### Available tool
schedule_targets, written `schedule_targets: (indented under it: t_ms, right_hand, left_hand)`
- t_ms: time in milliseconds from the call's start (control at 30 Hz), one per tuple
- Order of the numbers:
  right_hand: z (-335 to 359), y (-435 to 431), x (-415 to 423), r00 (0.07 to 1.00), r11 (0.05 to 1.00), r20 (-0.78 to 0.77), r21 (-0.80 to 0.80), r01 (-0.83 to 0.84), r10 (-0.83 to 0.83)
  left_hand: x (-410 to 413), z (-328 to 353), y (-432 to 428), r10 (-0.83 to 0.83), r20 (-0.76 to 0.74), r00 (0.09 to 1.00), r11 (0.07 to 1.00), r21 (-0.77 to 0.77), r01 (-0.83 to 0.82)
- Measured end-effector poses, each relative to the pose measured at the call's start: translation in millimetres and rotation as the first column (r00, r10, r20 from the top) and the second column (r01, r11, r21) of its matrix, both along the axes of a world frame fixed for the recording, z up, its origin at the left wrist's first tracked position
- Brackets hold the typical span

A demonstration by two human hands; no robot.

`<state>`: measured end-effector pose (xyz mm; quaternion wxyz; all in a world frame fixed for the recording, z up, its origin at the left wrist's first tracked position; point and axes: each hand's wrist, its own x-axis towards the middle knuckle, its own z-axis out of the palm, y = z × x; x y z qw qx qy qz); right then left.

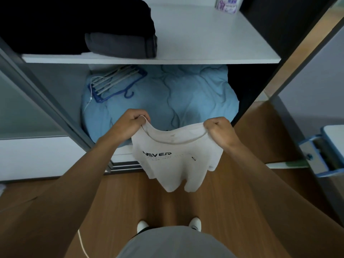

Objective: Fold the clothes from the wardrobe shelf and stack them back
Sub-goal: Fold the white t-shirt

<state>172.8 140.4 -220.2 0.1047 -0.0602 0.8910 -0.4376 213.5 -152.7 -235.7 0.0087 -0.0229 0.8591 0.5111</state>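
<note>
A white T-shirt point(175, 162) with black "NEVER" lettering hangs in the air in front of the open wardrobe. My left hand point(128, 125) pinches its collar at the left shoulder. My right hand point(221, 131) grips the collar at the right shoulder. The shirt's body droops below, bunched and narrow. On the white wardrobe shelf point(204, 34) above, a folded dark grey garment point(121, 45) lies at the left front, with a black pile point(70, 23) behind and beside it.
Under the shelf a light blue quilt point(176, 94) fills the lower compartment, with blue and white hangers point(115, 81) on it. A purple-and-white box point(229, 4) stands at the shelf's back right. A blue-framed object point(320, 155) juts in at right. Wooden floor point(130, 202) below.
</note>
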Motion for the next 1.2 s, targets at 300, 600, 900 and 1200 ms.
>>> schedule_targets:
  t_ms: [300, 600, 900, 1200]
  right_hand:
    - [-2.0, 40.4, -5.5, 0.94, 0.957, 0.192, -0.127, -0.262, 0.282]
    - [-14.3, 31.9, -21.3, 0.992, 0.982, -0.123, 0.186, 0.029, -0.006]
    - [7.5, 8.2, -19.4, 0.972, 0.921, 0.228, -0.387, 0.037, 0.056]
    - [-2.1, 12.4, -20.0, 0.993, 0.964, -0.004, 0.24, -0.116, 0.12]
  left_hand:
    - [0.7, -8.5, -17.7, 0.114, 0.033, 0.993, 0.992, 0.047, -0.115]
    - [-1.6, -7.4, -9.7, 0.291, 0.007, 0.957, 0.939, 0.188, -0.287]
    - [-4.8, -7.7, -9.5, 0.381, 0.004, 0.925, 0.912, 0.165, -0.376]
    - [-1.0, -30.0, -4.6, 0.452, -0.099, 0.886, 0.887, -0.056, -0.459]
